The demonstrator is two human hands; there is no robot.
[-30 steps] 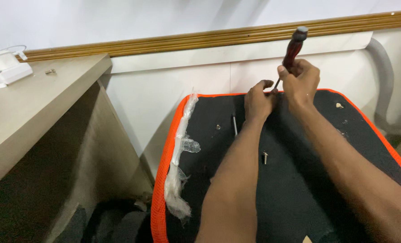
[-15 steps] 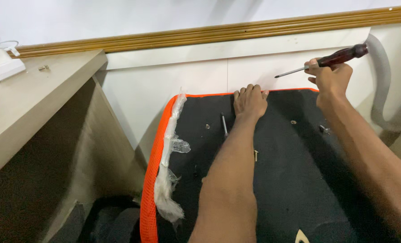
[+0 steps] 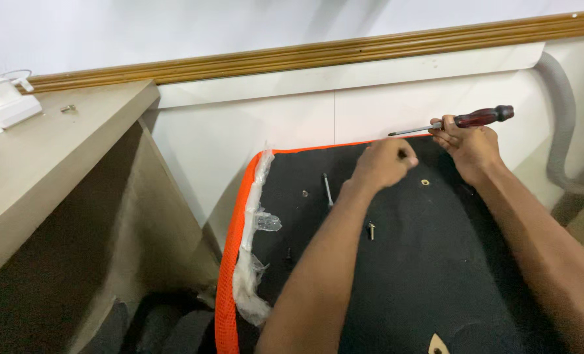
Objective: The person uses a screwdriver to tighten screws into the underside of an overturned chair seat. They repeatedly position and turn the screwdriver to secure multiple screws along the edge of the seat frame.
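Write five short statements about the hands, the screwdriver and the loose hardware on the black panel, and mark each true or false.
1. The right hand holds a screwdriver with a dark red handle. True.
2. The screwdriver's tip points to the person's right. False: the shaft points left, roughly level, above the left hand.
3. The left hand is closed and rests on the black panel. True.
4. The panel's edge trim is blue. False: it is orange, with torn clear plastic wrap along it.
5. A loose screw lies on the panel beside the left forearm. True.
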